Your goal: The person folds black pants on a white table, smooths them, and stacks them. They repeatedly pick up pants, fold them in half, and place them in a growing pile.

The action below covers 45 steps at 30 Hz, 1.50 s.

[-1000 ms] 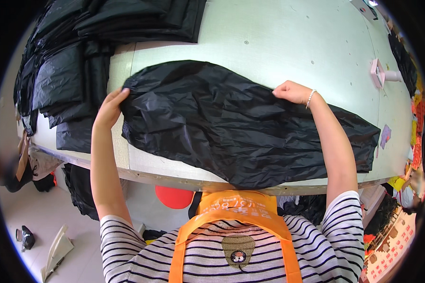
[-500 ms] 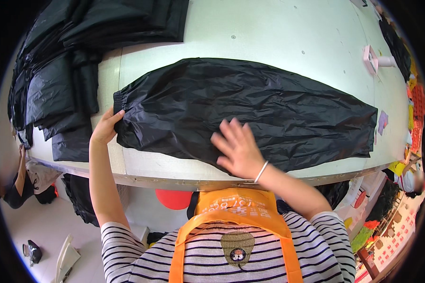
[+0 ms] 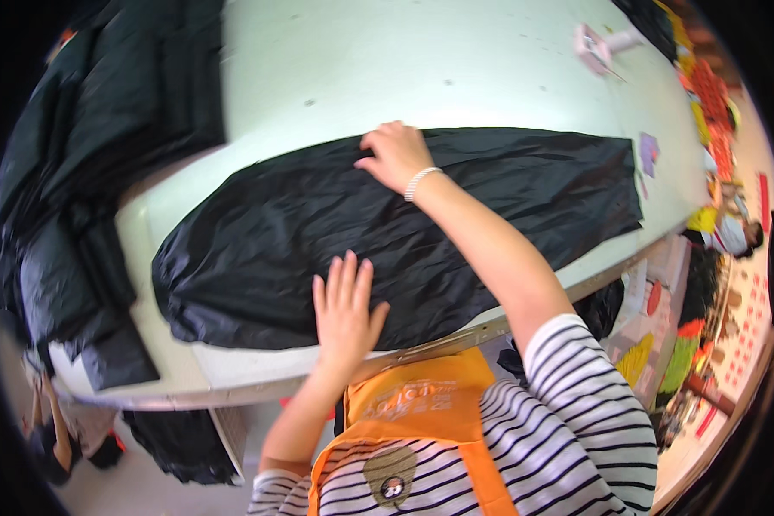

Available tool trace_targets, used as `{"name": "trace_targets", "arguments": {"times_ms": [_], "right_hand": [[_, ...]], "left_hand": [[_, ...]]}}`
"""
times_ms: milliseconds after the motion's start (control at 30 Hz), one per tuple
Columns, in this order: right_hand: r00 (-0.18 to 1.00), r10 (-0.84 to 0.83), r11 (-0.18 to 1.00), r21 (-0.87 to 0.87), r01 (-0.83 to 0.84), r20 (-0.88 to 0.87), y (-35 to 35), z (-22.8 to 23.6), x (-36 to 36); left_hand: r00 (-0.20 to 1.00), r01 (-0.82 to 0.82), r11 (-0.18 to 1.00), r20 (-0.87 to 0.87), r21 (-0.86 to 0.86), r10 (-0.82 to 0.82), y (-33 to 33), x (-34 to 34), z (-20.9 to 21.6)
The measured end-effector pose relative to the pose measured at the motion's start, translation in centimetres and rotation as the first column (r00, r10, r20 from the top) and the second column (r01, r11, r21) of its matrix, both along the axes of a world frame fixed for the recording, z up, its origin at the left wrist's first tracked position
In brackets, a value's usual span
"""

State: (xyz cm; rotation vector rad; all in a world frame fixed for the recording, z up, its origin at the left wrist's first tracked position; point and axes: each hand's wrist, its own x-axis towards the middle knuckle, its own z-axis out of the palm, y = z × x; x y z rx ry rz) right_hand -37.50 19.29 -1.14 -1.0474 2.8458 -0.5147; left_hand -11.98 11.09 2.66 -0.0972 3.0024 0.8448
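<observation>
A black garment (image 3: 275, 232) of thin, slightly shiny fabric lies flat and lengthwise across the pale table in front of me, wrinkled over its surface. My left hand (image 3: 344, 305) rests palm down on its near half, fingers stretched and apart. At the far edge of the fabric is my right hand (image 3: 396, 155), wearing a bracelet. Its fingers are slightly bent, with a gap between thumb and forefinger, and nothing shows between them.
Folded black garments (image 3: 120, 112) are piled along the left of the table (image 3: 335, 52). A pink holder (image 3: 592, 50) stands at the far right, and a small purple piece (image 3: 648, 153) lies beyond the garment's right end. Other people sit at both sides.
My left hand has left the garment's gathered left end and lies flat nearer its middle. My right hand has moved from the near side to the far edge. The view has shifted.
</observation>
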Motion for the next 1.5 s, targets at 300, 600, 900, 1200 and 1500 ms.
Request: {"name": "trace_targets", "arguments": {"times_ms": [300, 600, 900, 1200, 1500], "right_hand": [[0.986, -0.088, 0.972, -0.229, 0.055, -0.139, 2.4, -0.6, 2.1], [0.793, -0.608, 0.787, 0.1, 0.609, -0.038, 30.4, -1.2, -7.0], [0.527, -0.797, 0.548, 0.011, 0.836, -0.295, 55.3, -1.8, -18.1], [0.621, -0.72, 0.652, 0.003, 0.758, -0.309, 62.7, -4.3, -20.9], [0.99, -0.108, 0.994, 0.025, 0.106, 0.087, 58.8, -0.6, -1.2]], "left_hand": [[0.975, 0.111, 0.992, 0.2, -0.057, -0.097, 9.5, -3.0, -0.7], [0.944, 0.297, 0.909, 0.237, -0.292, -0.232, 18.9, -8.5, -4.6], [0.928, 0.35, 0.849, 0.267, -0.397, -0.258, 19.0, -7.9, -5.6], [0.919, 0.392, 0.807, 0.219, -0.441, -0.327, 19.6, -8.9, -5.5], [0.933, 0.359, 0.809, 0.213, -0.466, -0.291, 19.9, -8.4, -5.7]]}}
